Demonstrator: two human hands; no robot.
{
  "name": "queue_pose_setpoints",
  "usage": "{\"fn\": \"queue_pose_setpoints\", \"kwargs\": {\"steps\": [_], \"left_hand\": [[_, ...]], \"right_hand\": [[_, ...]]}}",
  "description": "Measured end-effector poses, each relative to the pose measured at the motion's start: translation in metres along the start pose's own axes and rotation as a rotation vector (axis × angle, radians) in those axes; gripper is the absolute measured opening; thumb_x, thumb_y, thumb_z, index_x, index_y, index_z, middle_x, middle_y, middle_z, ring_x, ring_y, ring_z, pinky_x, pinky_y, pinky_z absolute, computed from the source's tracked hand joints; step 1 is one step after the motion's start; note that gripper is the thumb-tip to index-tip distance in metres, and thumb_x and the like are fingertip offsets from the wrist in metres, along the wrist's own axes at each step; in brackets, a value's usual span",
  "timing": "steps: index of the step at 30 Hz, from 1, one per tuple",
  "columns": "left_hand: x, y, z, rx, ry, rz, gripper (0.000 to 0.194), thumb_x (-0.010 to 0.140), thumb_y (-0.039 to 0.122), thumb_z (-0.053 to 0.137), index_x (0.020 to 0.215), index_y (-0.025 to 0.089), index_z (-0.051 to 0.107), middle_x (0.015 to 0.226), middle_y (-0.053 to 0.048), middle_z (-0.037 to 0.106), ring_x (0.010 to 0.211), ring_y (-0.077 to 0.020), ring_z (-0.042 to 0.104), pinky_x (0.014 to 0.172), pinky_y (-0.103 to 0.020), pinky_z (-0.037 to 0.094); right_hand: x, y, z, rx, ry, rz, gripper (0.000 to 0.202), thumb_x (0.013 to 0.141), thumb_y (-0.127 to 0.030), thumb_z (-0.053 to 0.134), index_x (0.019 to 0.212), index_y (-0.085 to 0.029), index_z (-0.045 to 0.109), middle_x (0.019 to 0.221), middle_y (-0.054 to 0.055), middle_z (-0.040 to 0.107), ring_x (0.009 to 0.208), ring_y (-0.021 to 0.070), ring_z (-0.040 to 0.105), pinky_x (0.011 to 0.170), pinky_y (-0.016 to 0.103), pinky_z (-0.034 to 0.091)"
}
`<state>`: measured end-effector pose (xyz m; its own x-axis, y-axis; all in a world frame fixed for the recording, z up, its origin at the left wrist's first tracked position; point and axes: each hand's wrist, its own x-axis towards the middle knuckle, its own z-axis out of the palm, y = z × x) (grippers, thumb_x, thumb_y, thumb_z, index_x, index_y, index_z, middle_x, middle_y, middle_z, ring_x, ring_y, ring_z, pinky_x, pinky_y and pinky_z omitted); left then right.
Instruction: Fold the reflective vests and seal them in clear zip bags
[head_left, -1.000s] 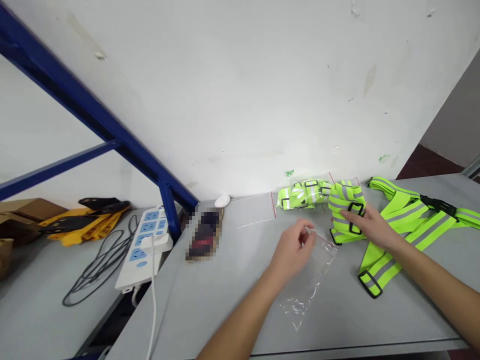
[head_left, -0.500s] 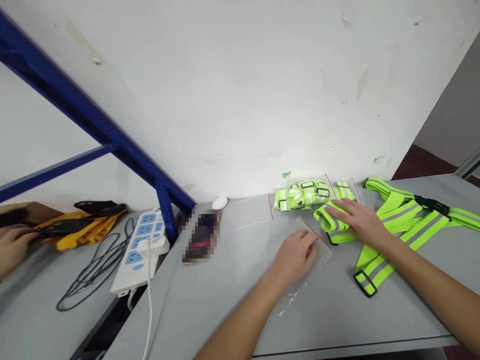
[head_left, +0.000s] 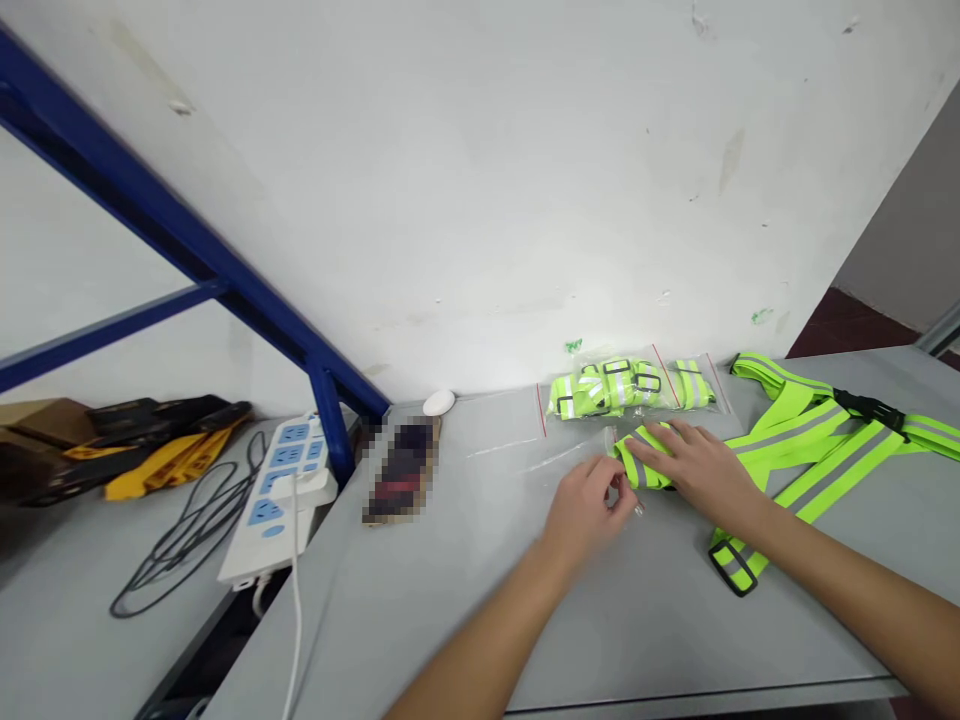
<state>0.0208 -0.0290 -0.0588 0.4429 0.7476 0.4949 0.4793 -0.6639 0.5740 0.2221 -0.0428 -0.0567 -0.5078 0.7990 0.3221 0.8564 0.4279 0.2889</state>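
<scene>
My left hand (head_left: 591, 508) is closed in a pinch on the edge of a clear zip bag (head_left: 609, 438), at the left end of a folded reflective strap bundle (head_left: 636, 462). Most of the bag is hidden by my hands and the bundle. My right hand (head_left: 701, 470) lies over the neon-green bundle and grips it, fingers pointing left. Next to it a reflective vest harness (head_left: 810, 450) with grey stripes, a black clip and a black buckle is spread on the grey table. My right forearm crosses in front of it.
Bagged reflective straps (head_left: 616, 390) lie against the wall. A phone with a blurred screen (head_left: 405, 470) and a white oval object (head_left: 439, 403) are at the left. Beyond the blue frame (head_left: 328, 400) are a power strip (head_left: 277, 500), a cable (head_left: 180, 530) and yellow-black straps (head_left: 172, 460).
My right hand has slid the bundle left, to the bag's mouth at my left fingers. The bag's red-lined edge has turned toward me. Another person's hand has left the view at far left.
</scene>
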Motion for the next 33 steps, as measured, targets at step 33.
{"fn": "queue_pose_setpoints", "kwargs": {"steps": [33], "left_hand": [[0.005,0.009,-0.002,0.359,0.295,0.25,0.037,0.09,0.023,0.057,0.124,0.014,0.046,0.104,-0.013,0.059,0.093,-0.0227,0.055,0.08,-0.037,0.044]], "right_hand": [[0.008,-0.006,-0.013,0.317,-0.024,0.374,0.069,0.074,0.001,0.044,0.135,-0.031,0.048,0.133,0.003,0.056,0.108,0.0225,0.059,0.06,0.027,0.051]]}}
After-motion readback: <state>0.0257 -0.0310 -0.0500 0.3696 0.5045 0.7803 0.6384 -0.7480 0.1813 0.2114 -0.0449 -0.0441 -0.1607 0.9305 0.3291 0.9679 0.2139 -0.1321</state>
